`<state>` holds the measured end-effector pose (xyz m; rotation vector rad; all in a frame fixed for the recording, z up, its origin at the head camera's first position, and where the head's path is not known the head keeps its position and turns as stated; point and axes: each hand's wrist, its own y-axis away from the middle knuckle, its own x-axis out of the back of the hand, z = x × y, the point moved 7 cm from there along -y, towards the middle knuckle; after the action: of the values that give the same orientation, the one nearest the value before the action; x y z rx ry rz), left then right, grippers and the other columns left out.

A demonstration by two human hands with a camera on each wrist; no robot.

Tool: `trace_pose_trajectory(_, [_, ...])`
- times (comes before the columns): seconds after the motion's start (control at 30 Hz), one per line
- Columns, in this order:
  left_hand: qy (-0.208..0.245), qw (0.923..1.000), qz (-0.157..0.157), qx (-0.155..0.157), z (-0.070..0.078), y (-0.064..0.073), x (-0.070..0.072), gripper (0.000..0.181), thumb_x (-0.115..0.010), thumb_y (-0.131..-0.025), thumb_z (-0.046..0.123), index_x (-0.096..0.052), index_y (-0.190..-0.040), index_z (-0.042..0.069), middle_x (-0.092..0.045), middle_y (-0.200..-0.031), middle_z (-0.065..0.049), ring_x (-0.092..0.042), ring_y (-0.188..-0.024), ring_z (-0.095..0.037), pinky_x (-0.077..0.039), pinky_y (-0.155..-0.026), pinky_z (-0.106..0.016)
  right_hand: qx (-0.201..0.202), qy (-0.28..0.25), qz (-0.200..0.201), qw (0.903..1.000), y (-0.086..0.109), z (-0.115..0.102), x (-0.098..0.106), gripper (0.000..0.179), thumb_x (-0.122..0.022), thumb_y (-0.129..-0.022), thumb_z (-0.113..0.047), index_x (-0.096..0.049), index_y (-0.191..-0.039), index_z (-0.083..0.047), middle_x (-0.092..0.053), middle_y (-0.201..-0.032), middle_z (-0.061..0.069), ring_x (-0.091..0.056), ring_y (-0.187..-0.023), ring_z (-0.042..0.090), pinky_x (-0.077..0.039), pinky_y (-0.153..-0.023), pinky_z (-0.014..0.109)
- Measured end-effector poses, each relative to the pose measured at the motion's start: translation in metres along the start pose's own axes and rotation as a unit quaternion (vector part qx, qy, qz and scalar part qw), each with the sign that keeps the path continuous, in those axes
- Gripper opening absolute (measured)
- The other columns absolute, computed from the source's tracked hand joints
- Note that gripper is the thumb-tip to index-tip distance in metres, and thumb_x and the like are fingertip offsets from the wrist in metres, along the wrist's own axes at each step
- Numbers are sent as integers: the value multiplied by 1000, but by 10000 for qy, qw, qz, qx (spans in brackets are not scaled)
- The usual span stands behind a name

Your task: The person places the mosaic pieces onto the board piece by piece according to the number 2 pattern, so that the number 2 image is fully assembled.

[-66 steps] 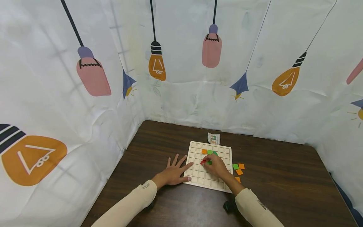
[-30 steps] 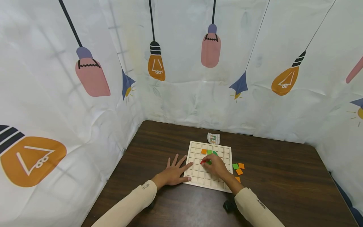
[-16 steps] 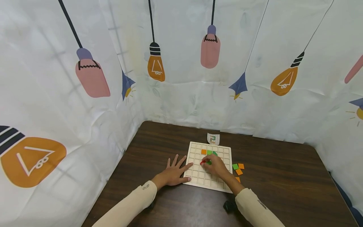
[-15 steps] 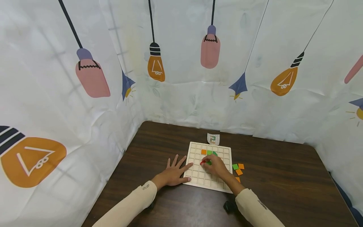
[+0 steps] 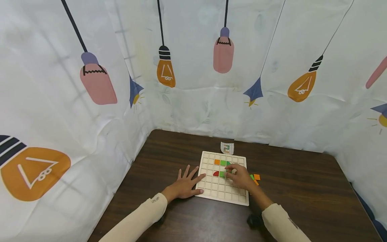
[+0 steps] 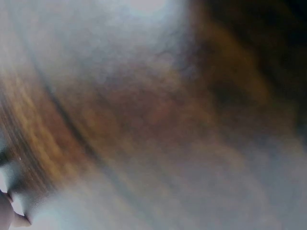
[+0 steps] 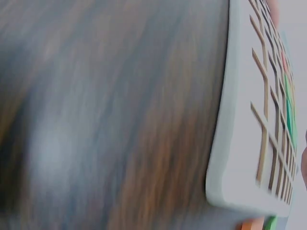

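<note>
My left hand (image 5: 183, 186) lies spread, fingers straight, with forefinger and thumb on the left edge of a pale grid board (image 5: 211, 187). Over the board's right half is my right hand (image 5: 239, 176), fingers loosely bent, with nothing visible between fingertips and thumb. Left of those fingertips, a red quarter-circle tile (image 5: 216, 173) and a green square tile (image 5: 222, 174) sit side by side in the grid. Farther back an orange square tile (image 5: 217, 162), another green square (image 5: 223, 162) and a dark green rounded tile (image 5: 228, 163) form a row.
Loose orange tiles (image 5: 256, 176) and a green tile (image 5: 252, 176) lie right of the board, partly behind the right hand. A small printed grid card (image 5: 227, 148) rests behind the board. The wooden table (image 5: 302, 188) meets a patterned curtain (image 5: 193, 111) at the back.
My right hand has let go of the red tile and moved to the right, uncovering the red and green tiles. The left hand has stayed in place.
</note>
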<state>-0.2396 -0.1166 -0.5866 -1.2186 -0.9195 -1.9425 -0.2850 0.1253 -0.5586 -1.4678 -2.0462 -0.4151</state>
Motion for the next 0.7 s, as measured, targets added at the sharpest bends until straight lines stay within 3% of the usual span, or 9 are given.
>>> trace_pose_trajectory(0.13, [-17,10000,21,7,-1,0,-2,73,-41,-98,69,-19,-161,39,-8,-170,-9,-1,-153,-49,-7,-112,-77,-70,-61,-39,9999,6,15,16,23,-71,-95,-15,-71,-115,-4,-65,-98,7,-51,-58,8,-47,-54,26])
trace_pose_trajectory(0.33, [-39,10000,22,-23,-1,0,-1,72,-42,-99,68,-19,-161,39,-8,-170,-10,-1,-153,-50,-8,-112,-77,-236,163,105,9995,18,36,40,24,-73,-93,-13,-71,-114,-3,-65,-101,11,-52,-57,12,-48,-51,28])
trace_pose_trajectory(0.57, [-17,10000,2,-25,1,1,1,73,-41,-98,69,-20,-161,37,-9,-170,-11,-2,-152,-51,-9,-112,-77,-421,607,-43,9973,31,55,60,27,-76,-91,-18,-72,-115,-7,-67,-107,7,-63,-93,20,-52,-73,31])
trace_pose_trajectory(0.7, [-19,10000,8,0,0,1,2,74,-41,-98,69,-20,-161,36,-8,-170,-10,-2,-153,-51,-8,-112,-77,-514,762,-193,9956,35,64,65,29,-77,-90,-21,-72,-117,-10,-65,-113,8,-61,-101,24,-51,-81,37])
